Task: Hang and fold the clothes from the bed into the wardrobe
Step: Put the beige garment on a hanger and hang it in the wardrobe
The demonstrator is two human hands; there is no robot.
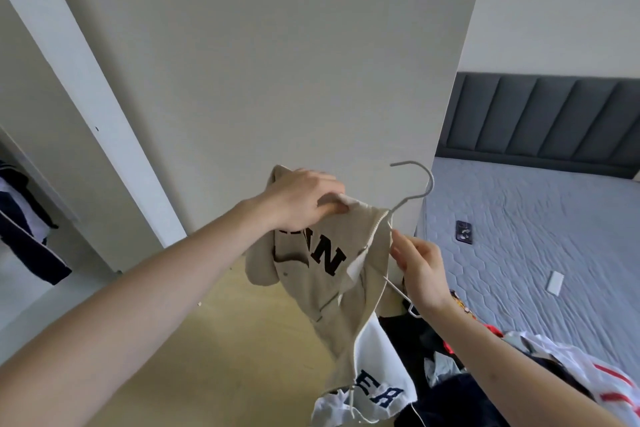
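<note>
A beige zip jacket (322,284) with black letters hangs in front of me, partly on a thin white wire hanger (417,184). My left hand (304,199) grips the jacket's shoulder fabric near the collar. My right hand (420,270) pinches the hanger's wire just below its neck, at the jacket's other side. The hanger's hook points up and to the left. A pile of clothes (485,367), white, black and red, lies on the bed's near corner below my right arm. The open wardrobe (24,218) at far left holds dark and white garments hanging.
A tall white wardrobe panel (263,62) stands straight ahead. The bed (540,225) with a grey quilted mattress and dark headboard (547,121) is to the right; a dark phone (464,231) and a small white remote (555,283) lie on it. Yellowish floor (221,340) shows below.
</note>
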